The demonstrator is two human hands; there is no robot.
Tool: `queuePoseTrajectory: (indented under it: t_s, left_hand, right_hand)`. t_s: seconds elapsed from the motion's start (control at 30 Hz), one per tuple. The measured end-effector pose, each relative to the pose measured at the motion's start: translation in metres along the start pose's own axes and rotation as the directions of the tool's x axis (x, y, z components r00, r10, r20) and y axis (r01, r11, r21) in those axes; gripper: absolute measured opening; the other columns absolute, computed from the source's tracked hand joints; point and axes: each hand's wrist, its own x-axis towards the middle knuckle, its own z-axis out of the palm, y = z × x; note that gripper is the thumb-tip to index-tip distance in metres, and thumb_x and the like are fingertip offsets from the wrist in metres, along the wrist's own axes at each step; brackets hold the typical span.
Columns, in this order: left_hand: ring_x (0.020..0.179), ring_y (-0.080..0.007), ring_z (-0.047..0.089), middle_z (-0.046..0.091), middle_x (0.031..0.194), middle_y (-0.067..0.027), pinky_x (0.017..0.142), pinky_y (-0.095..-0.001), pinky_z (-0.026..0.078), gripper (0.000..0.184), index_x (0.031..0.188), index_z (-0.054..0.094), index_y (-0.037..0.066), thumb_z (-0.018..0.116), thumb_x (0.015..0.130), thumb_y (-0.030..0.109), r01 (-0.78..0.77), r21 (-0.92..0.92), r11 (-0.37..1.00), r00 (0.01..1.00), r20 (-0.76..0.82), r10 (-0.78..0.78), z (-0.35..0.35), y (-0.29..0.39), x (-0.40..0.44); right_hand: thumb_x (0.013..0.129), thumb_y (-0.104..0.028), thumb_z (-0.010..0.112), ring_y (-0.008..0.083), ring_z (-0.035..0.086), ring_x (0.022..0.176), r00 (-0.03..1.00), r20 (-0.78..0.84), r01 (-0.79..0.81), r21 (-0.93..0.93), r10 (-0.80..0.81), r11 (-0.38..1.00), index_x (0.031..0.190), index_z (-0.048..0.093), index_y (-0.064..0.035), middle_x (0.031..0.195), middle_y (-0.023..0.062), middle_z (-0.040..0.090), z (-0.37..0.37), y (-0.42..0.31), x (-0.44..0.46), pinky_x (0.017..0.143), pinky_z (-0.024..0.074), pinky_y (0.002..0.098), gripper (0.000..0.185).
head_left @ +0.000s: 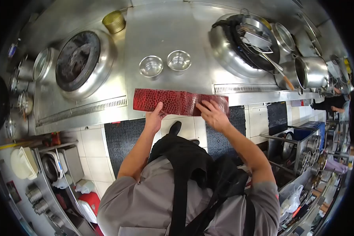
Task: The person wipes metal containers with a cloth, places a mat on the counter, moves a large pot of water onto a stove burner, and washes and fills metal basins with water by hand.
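A long red folder with a crocodile-skin pattern [165,101] spans both my hands at the counter's front edge, its patterned cover facing up toward me. My left hand [155,118] grips its lower edge, thumb on the cover and the other fingers mostly hidden beneath. Over the right end, my right hand [214,115] lies with its fingers on the glossy cover; its thumb cannot be made out. Just beyond the folder, two small steel bowls stand on the counter, a left bowl [151,74] and a right bowl [179,69].
A left wok burner [78,61] and a right burner piled with strainers and a ladle [253,43] flank the steel counter [161,23]. A yellowish tin [114,22] stands at the back. Steel pots [315,72] are at right. Black mats [124,141] cover the tiled floor; shelves line both sides.
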Motion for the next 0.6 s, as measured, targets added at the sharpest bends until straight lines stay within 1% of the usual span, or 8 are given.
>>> queuePoseTrajectory:
  t_s: [0.17, 0.27, 0.4, 0.43, 0.47, 0.5, 0.53, 0.6]
  left_hand:
    - [0.085, -0.0211, 0.067, 0.067, 0.102, -0.0078, 0.069, -0.0356, 0.057, 0.035, 0.115, 0.061, 0.005, 0.070, 0.095, 0.032, 0.045, 0.013, 0.999, 0.974, -0.222, -0.041, -0.045, -0.006, 0.008]
    - [0.071, -0.0211, 0.066, 0.063, 0.087, -0.0097, 0.062, -0.0330, 0.056, 0.052, 0.112, 0.056, 0.002, 0.061, 0.096, 0.051, 0.246, 0.116, 0.962, 0.948, -0.234, -0.215, -0.068, 0.007, -0.005]
    - [0.064, -0.0247, 0.066, 0.064, 0.086, -0.0101, 0.058, -0.0358, 0.054, 0.037, 0.102, 0.059, 0.005, 0.060, 0.098, 0.043, 0.302, 0.586, 0.752, 0.942, -0.305, -0.140, -0.080, 0.032, -0.028]
    - [0.065, -0.0277, 0.065, 0.065, 0.088, -0.0104, 0.059, -0.0376, 0.053, 0.030, 0.101, 0.060, 0.005, 0.062, 0.097, 0.035, 0.006, 0.843, 0.538, 0.950, -0.172, 0.259, -0.067, 0.026, -0.032]
    - [0.066, -0.0307, 0.065, 0.066, 0.089, -0.0108, 0.060, -0.0394, 0.053, 0.023, 0.100, 0.062, 0.005, 0.063, 0.096, 0.028, -0.216, 0.963, 0.164, 0.817, 0.086, 0.570, -0.050, 0.021, -0.033]
    - [0.084, -0.0330, 0.066, 0.067, 0.101, -0.0131, 0.073, -0.0403, 0.053, 0.019, 0.106, 0.062, 0.006, 0.067, 0.091, 0.015, -0.378, 0.916, 0.132, 0.778, 0.237, 0.582, -0.020, 0.026, -0.037]
    - [0.107, -0.0336, 0.063, 0.065, 0.115, -0.0134, 0.090, -0.0424, 0.050, 0.031, 0.116, 0.062, 0.009, 0.071, 0.088, 0.017, -0.535, 0.840, -0.085, 0.664, 0.481, 0.572, 0.001, 0.025, -0.030]
    - [0.142, -0.0345, 0.037, 0.044, 0.149, -0.0131, 0.115, -0.0554, 0.027, 0.061, 0.142, 0.047, 0.009, 0.068, 0.089, 0.031, -0.566, 0.766, -0.305, 0.684, 0.643, 0.344, 0.029, 0.005, -0.009]
  right_hand:
    - [0.084, -0.016, 0.059, 0.0334, 0.044, 0.133, 0.996, 0.091, -0.006, 0.040, 0.002, 0.999, 0.100, 0.065, -0.0056, 0.147, 0.0107, 0.047, 0.070, 0.027, 0.065, 0.108, 0.0397, 0.0524, 0.020]
    - [0.084, -0.017, 0.062, 0.0341, 0.044, 0.133, 0.987, 0.149, -0.077, 0.160, 0.053, 0.984, 0.100, 0.064, -0.0052, 0.149, 0.0111, 0.045, 0.078, 0.025, 0.072, 0.106, 0.0421, 0.0524, 0.020]
    - [0.087, -0.027, 0.066, 0.0353, 0.044, 0.132, 0.980, 0.142, -0.172, 0.280, 0.136, 0.944, 0.102, 0.064, -0.0047, 0.149, 0.0125, 0.044, 0.078, 0.026, 0.074, 0.106, 0.0411, 0.0525, 0.027]
    - [0.088, -0.028, 0.066, 0.0357, 0.044, 0.133, 0.978, 0.125, -0.197, 0.298, 0.166, 0.934, 0.102, 0.063, -0.0046, 0.150, 0.0127, 0.043, 0.077, 0.024, 0.074, 0.106, 0.0400, 0.0532, 0.028]
    - [0.090, -0.032, 0.065, 0.0367, 0.042, 0.134, 0.968, 0.094, -0.252, 0.314, 0.234, 0.915, 0.110, 0.064, -0.0060, 0.150, 0.0135, 0.043, 0.079, 0.021, 0.078, 0.107, 0.0374, 0.0557, 0.034]
    - [0.090, -0.032, 0.065, 0.0367, 0.042, 0.134, 0.970, 0.090, -0.241, 0.319, 0.224, 0.916, 0.110, 0.064, -0.0060, 0.150, 0.0135, 0.043, 0.080, 0.018, 0.083, 0.107, 0.0374, 0.0557, 0.034]
    - [0.090, -0.033, 0.065, 0.0376, 0.041, 0.135, 0.963, 0.016, -0.264, 0.281, 0.270, 0.923, 0.117, 0.063, -0.0082, 0.151, 0.0135, 0.042, 0.081, 0.015, 0.087, 0.107, 0.0361, 0.0576, 0.036]
    - [0.093, -0.038, 0.063, 0.0403, 0.034, 0.140, 0.940, -0.006, -0.335, 0.177, 0.341, 0.925, 0.139, 0.054, -0.0172, 0.156, 0.0133, 0.035, 0.087, 0.012, 0.090, 0.109, 0.0310, 0.0646, 0.051]
